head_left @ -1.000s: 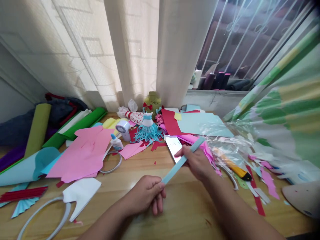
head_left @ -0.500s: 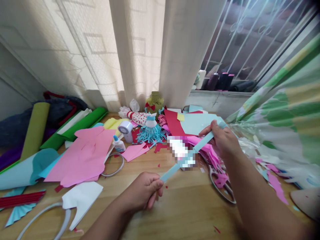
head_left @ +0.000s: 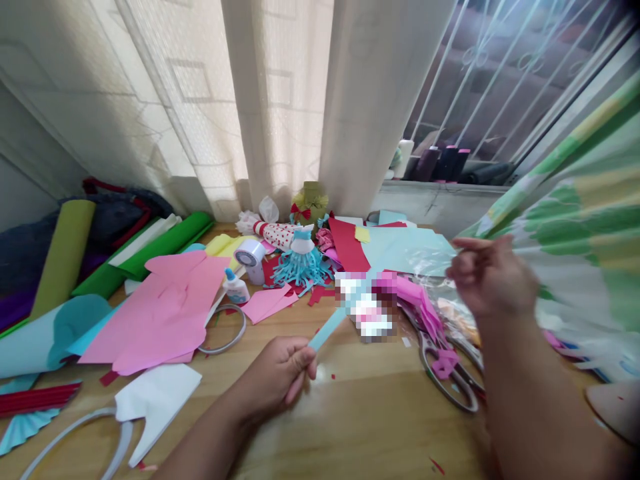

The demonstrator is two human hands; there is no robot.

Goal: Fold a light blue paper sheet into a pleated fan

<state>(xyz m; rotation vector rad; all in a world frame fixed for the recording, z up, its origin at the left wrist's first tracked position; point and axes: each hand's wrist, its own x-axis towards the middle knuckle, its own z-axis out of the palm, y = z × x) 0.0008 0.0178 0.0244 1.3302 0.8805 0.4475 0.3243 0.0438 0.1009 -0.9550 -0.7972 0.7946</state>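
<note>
Light-blue paper makes up the one narrow strip slanting away from the left hand above the wooden table, its far end crossing in view over a pixelated white object. The person's left forearm comes up from the bottom edge, angled toward the right; the right forearm rises from the lower right, its hand raised higher and farther out. Counted around them are one pair of scissors, tangled with pink paper, one glue bottle and two grey hoops. The hands are well apart. The left one pinches the strip's near end between thumb and fingers; the right hand is loosely curled, index finger extended leftward, clear of the strip, though blur hides whether its fingertips meet.
</note>
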